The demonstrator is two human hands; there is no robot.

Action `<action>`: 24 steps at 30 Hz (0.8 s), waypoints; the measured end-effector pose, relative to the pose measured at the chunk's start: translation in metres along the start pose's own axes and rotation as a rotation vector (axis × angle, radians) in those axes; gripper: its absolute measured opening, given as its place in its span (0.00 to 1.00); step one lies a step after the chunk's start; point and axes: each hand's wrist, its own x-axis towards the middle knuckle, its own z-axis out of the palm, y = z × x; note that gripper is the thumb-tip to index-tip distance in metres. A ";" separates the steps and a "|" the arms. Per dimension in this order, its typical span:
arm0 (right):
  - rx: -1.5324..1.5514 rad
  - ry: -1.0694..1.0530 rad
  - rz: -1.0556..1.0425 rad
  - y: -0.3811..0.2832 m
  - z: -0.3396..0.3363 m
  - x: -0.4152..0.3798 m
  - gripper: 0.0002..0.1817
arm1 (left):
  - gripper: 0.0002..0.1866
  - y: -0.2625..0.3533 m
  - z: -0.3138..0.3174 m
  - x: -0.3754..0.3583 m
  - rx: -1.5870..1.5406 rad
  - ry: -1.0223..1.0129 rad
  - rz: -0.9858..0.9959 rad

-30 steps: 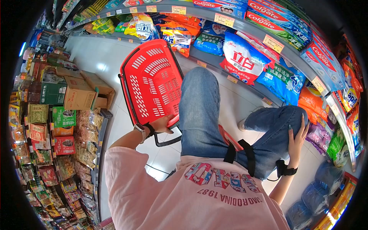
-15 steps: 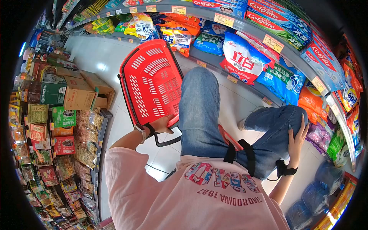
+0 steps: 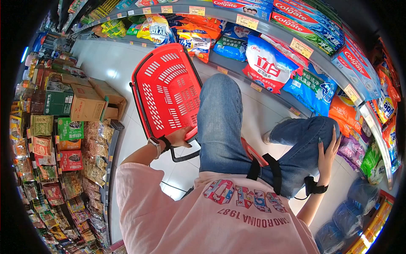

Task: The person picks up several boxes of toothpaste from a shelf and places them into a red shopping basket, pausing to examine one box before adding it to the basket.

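A red plastic basket (image 3: 167, 89), tilted on the floor at my left knee, shows slotted sides and a black handle. My left hand (image 3: 179, 137) is closed on the near rim of the basket; some of its fingers are hidden behind the edge. On the denim over my right knee (image 3: 313, 135) rests my right hand (image 3: 328, 154), its fingers spread apart with nothing held. A black strap with a small device (image 3: 311, 186) is around the right wrist. The left wrist has a watch and a black band.
Shelves ahead hold toothpaste boxes (image 3: 296, 25) and detergent bags (image 3: 270, 63). Cardboard boxes (image 3: 86, 101) and packaged snacks (image 3: 69, 182) line the left side. Large blue water bottles (image 3: 347, 218) stand at the lower right, on tiled floor (image 3: 262, 106).
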 end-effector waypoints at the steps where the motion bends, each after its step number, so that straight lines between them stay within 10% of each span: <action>1: 0.000 0.000 0.002 0.001 0.000 0.000 0.34 | 0.52 -0.002 0.002 0.001 -0.005 0.009 0.003; 24: 0.011 0.006 -0.002 -0.002 0.000 0.000 0.35 | 0.52 -0.009 0.008 0.004 0.012 0.025 -0.013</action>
